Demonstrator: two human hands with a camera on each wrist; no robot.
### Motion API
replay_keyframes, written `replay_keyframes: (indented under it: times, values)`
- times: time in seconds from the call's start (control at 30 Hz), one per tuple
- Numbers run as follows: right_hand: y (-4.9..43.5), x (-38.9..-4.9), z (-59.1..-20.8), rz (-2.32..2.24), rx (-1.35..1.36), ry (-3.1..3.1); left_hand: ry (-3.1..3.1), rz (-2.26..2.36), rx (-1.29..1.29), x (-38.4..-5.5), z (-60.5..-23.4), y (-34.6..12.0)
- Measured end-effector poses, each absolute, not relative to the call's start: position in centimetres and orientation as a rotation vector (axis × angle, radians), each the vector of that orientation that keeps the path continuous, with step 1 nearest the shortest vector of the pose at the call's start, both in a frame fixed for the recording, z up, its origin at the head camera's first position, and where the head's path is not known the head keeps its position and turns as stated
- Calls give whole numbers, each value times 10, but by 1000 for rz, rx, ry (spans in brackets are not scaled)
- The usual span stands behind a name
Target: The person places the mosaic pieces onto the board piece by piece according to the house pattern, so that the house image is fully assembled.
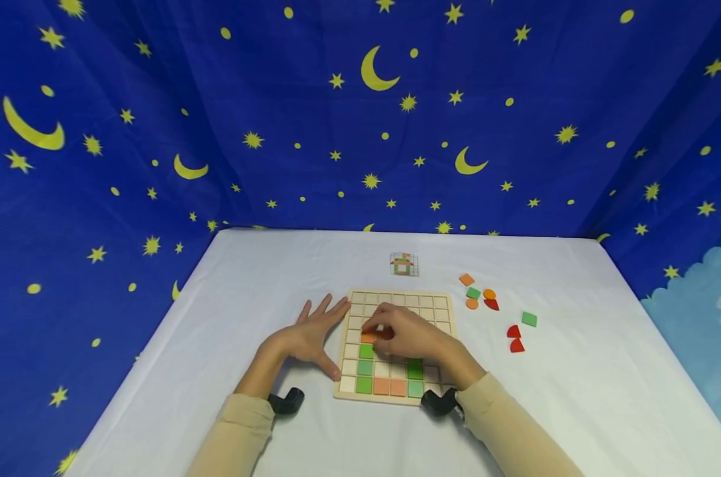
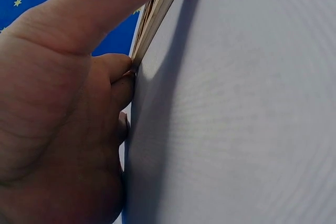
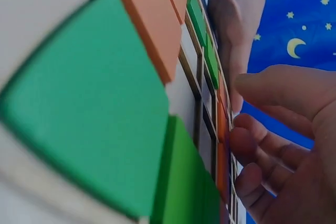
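Observation:
A wooden grid board lies on the white table with green and orange tiles set in some cells. My left hand is spread at its left edge, with the thumb near the lower corner and fingertips at the upper side. In the left wrist view, fingers meet the board's rim. My right hand is over the board's middle, its bent fingers and thumb apart around an orange tile. In the right wrist view, its fingertips are right at the orange tiles, and a green tile fills the foreground.
To the board's right lie loose pieces: an orange square, orange circles, green squares and red quarter-circles. A small picture card with a house pattern lies behind the board. A blue star-patterned curtain surrounds the table.

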State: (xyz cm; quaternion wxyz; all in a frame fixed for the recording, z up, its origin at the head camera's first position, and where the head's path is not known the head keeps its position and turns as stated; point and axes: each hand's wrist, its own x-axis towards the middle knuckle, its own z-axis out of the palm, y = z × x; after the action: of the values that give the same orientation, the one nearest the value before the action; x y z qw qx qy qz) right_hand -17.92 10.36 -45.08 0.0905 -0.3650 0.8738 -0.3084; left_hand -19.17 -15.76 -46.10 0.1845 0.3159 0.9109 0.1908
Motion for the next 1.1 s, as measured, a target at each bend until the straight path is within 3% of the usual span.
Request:
replay_keyframes:
  times: [0.4,1.1]
  values:
    - [139,-174,-446,-1072,-1121,2594,2584,556,877,-191,-465,-159]
    - [211,-161,-448,-1193,-787,2668,2589,571,887,-191,-465,-158]
